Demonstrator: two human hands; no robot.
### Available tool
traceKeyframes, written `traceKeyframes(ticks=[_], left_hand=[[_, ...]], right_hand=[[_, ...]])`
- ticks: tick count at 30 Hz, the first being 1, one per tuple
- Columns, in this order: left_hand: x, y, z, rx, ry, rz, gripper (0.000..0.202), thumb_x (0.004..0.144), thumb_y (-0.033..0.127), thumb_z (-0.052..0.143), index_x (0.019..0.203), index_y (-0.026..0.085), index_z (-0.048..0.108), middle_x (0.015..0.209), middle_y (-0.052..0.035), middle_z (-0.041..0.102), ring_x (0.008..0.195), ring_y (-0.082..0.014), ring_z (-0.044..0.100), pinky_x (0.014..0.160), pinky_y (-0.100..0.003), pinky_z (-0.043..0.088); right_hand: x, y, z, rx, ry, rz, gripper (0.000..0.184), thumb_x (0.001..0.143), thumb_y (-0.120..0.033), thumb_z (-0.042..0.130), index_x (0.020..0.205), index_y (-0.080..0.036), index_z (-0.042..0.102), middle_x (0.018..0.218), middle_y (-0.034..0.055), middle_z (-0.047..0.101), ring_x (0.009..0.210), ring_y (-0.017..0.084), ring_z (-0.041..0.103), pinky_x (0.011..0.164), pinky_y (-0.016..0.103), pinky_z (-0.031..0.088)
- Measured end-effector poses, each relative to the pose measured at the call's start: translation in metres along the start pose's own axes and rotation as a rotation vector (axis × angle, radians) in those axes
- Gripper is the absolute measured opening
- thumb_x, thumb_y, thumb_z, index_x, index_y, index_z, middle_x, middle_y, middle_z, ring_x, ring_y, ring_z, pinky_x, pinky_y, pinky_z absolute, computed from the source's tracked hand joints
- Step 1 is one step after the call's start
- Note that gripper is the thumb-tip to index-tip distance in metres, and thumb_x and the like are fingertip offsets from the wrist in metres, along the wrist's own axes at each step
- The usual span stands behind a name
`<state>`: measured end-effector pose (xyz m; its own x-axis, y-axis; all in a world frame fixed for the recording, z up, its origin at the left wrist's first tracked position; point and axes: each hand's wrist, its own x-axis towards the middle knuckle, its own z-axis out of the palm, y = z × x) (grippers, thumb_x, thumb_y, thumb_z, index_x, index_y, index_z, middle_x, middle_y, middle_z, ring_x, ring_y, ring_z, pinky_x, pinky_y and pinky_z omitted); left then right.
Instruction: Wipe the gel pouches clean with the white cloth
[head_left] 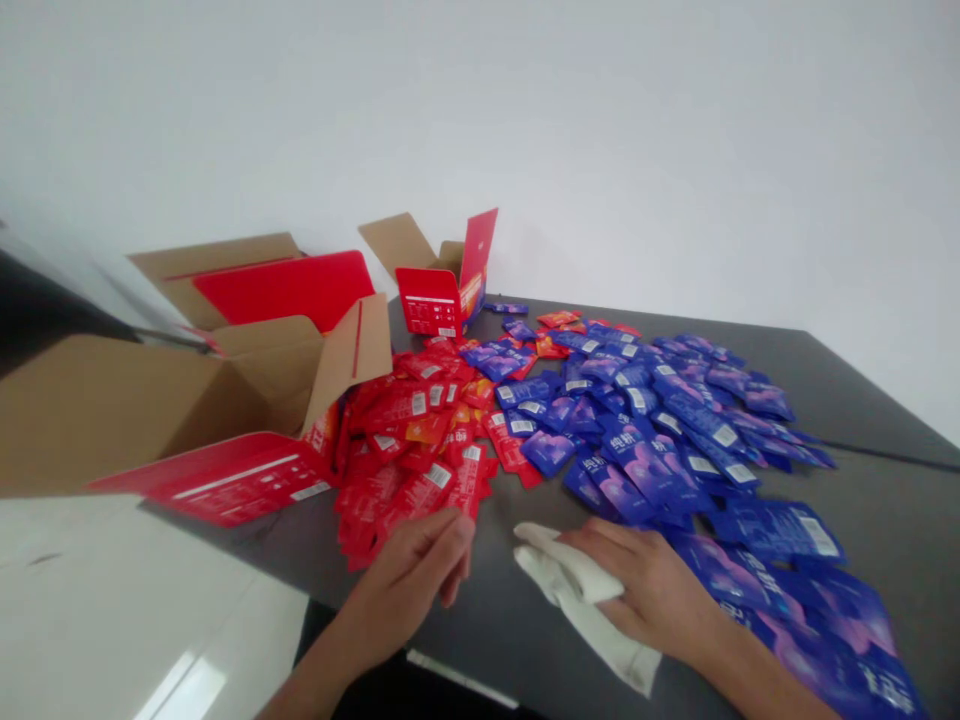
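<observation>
Dark-grey table point(495, 580): lying beneath the red packets point(397, 405).
Large carton point(247, 480): standing open left of the red packets, its print showing too small for reading.
Blue packets point(637, 440): heaping right of the red packets, displaying "纯" and white barcode labels point(725, 435).
Small carton point(427, 300): standing open behind the red packets.
Right hand point(652, 580): clutching the white cloth point(581, 605), right of the red packets; probably I'm wiping, the next move calling for flatter cloth.
Left hand point(412, 575): curling before the red packets; whether I'm holding anything, I cannot tell.
</observation>
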<state>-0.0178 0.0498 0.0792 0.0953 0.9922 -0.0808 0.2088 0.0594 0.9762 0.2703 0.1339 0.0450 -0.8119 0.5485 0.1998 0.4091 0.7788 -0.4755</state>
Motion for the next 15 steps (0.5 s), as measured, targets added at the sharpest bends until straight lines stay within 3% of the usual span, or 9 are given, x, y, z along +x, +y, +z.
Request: traceKeyframes(ticks=[4, 7, 10, 13, 15], left_hand=[[0.005, 0.045, 0.012, 0.497, -0.062, 0.192, 0.048, 0.108, 0.044, 0.039, 0.067, 0.02, 0.044, 0.059, 0.0039, 0.048, 0.056, -0.0107, 0.049, 0.055, -0.029, 0.028], [0.039, 0.075, 0.032, 0.793, -0.133, 0.326, 0.038, 0.107, 0.035, 0.042, 0.072, 0.021, 0.05, 0.066, 0.0029, 0.058, 0.063, -0.0131, 0.056, 0.058, -0.03, 0.029], [0.101, 0.092, 0.052, 1.066, -0.174, 0.368, 0.031, 0.106, 0.032, 0.044, 0.086, 0.021, 0.065, 0.087, -0.0027, 0.072, 0.086, -0.019, 0.068, 0.071, -0.03, 0.042], [0.179, 0.098, 0.063, 1.172, -0.058, 0.251, 0.036, 0.109, 0.032, 0.038, 0.099, 0.017, 0.07, 0.103, -0.0097, 0.074, 0.1, -0.0227, 0.07, 0.085, -0.035, 0.051], [0.228, 0.097, 0.063, 1.202, 0.019, 0.19, 0.032, 0.108, 0.034, 0.045, 0.114, 0.013, 0.068, 0.116, -0.0124, 0.071, 0.107, -0.024, 0.068, 0.093, -0.041, 0.054]], right_hand=[[0.005, -0.013, -0.003, 0.002, -0.135, 0.02, 0.024, 0.092, -0.028, 0.058, 0.112, -0.023, 0.07, 0.09, 0.0044, 0.071, 0.077, 0.019, 0.068, 0.064, 0.029, 0.041], [0.006, -0.019, 0.0, 0.027, -0.168, 0.013, 0.018, 0.09, -0.032, 0.062, 0.103, -0.023, 0.071, 0.085, 0.0018, 0.069, 0.07, 0.016, 0.064, 0.059, 0.028, 0.034], [0.006, -0.019, 0.004, 0.013, -0.164, -0.006, 0.016, 0.088, -0.033, 0.064, 0.098, -0.022, 0.071, 0.083, 0.0014, 0.068, 0.068, 0.015, 0.062, 0.057, 0.028, 0.031], [0.005, -0.017, 0.008, 0.011, -0.172, -0.026, 0.016, 0.089, -0.034, 0.064, 0.097, -0.022, 0.071, 0.084, 0.0017, 0.068, 0.07, 0.015, 0.063, 0.058, 0.027, 0.032], [0.004, -0.016, 0.009, 0.007, -0.172, -0.032, 0.018, 0.089, -0.037, 0.065, 0.097, -0.022, 0.071, 0.083, 0.0016, 0.068, 0.07, 0.015, 0.063, 0.058, 0.027, 0.032]])
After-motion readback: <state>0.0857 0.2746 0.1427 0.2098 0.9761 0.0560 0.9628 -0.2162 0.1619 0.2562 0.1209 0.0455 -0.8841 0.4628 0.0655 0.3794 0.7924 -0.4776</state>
